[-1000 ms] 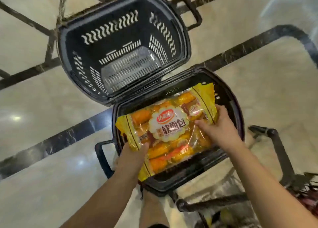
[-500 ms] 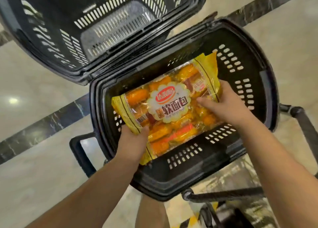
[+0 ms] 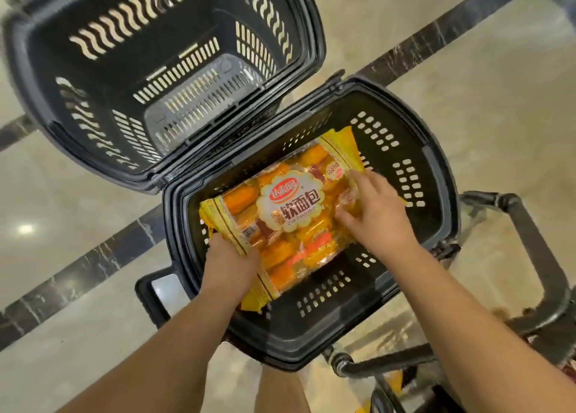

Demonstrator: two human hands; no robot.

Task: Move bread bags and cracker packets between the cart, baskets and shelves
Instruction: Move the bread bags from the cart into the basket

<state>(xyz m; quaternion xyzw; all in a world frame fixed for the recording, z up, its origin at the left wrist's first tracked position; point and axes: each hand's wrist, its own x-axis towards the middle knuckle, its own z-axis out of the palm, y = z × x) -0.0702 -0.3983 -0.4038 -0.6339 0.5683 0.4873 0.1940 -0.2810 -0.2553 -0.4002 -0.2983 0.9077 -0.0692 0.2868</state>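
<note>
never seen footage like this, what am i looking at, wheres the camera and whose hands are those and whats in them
There is no machine here. These are a person's two bare hands, filmed by one wide-angle camera worn on their head and looking down, so this is the only view.

Below are two black slotted plastic baskets, a farther basket and a nearer basket, with a pale polished floor beneath them. The dark metal tube frame on the right is probably part of a cart.

The thing being handled is a yellow-and-orange plastic bag of small bread rolls, inside the nearer basket. The left hand grips its near corner. The right hand lies on top with fingers spread. Whether the bag already rests on the basket's bottom, I cannot tell.
</note>
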